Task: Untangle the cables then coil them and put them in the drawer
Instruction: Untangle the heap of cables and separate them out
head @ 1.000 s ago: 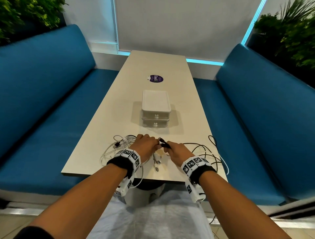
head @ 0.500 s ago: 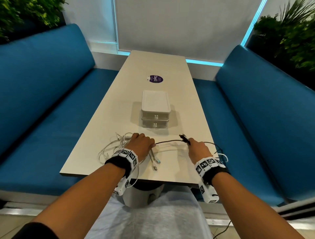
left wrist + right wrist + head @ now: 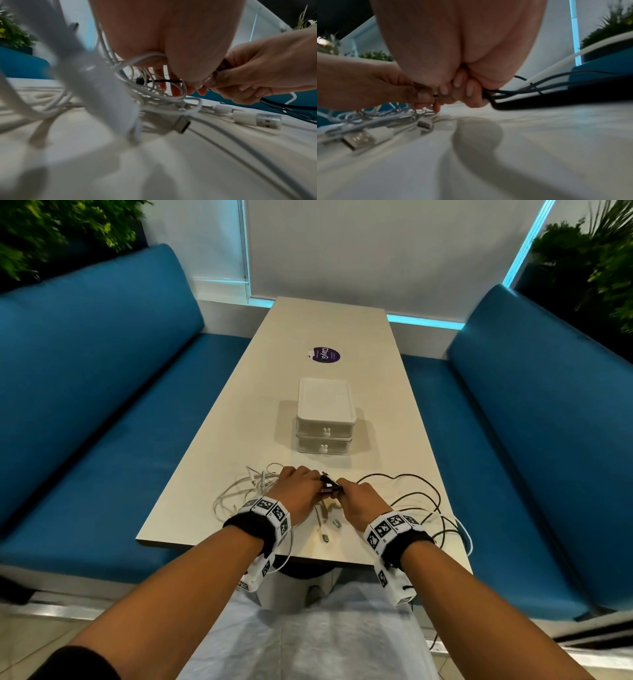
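Note:
A black cable lies in loose loops on the near right of the table. A tangle of white cables lies on the near left. My left hand and right hand meet above the table's near middle, both pinching the black cable between them. In the right wrist view my right hand's fingers curl round several strands of black cable. White USB plugs lie under the hands. The white two-drawer box stands mid-table with both drawers closed.
Blue benches run along both sides of the table. A purple sticker lies behind the drawer box. Plants stand in the back corners. A white cable hangs over the table's near edge.
Half a second ago my right hand was out to the right with the black cable stretched between the hands. It has come back to the left hand, gathering another loop.

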Demonstrator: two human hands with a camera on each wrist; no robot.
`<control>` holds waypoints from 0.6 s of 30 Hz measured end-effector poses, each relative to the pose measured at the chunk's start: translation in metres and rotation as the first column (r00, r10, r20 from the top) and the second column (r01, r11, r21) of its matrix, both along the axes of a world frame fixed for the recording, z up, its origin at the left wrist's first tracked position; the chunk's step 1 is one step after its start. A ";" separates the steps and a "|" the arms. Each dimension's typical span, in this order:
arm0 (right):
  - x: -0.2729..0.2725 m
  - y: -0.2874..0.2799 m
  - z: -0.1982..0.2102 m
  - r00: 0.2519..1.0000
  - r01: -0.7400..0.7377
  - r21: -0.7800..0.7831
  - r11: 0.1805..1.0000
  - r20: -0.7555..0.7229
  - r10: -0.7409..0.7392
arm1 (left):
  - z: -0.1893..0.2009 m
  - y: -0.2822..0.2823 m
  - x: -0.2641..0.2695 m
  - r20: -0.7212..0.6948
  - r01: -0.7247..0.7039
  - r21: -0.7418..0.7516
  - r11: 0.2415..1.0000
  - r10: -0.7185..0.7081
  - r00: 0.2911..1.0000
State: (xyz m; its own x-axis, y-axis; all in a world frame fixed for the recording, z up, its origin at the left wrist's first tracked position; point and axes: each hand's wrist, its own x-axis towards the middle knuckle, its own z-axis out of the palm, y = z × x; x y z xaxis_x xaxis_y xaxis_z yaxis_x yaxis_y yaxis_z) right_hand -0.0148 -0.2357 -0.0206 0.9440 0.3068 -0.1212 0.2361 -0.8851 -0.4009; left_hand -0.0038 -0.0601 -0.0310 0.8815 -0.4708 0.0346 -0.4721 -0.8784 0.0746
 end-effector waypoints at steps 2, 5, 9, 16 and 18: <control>-0.001 -0.001 0.001 1.000 -0.013 -0.038 0.999 -0.006 0.013 | -0.001 0.001 0.002 -0.025 0.005 -0.005 1.000 -0.005 1.000; 0.000 -0.009 0.002 1.000 0.020 -0.105 0.994 0.013 -0.018 | 0.000 0.004 0.005 -0.024 -0.008 -0.037 0.999 0.007 1.000; 0.003 -0.032 0.003 0.997 0.081 -0.166 0.983 0.015 -0.080 | -0.001 0.010 0.008 -0.030 -0.030 -0.030 0.999 0.030 0.999; 0.002 -0.049 0.005 0.991 0.131 -0.240 0.962 0.010 -0.132 | 0.005 0.005 0.006 0.006 -0.061 0.031 0.998 0.060 0.998; 0.002 -0.048 0.007 0.988 0.148 -0.251 0.957 0.007 -0.151 | 0.008 0.001 0.005 0.012 -0.076 0.032 0.997 0.076 0.997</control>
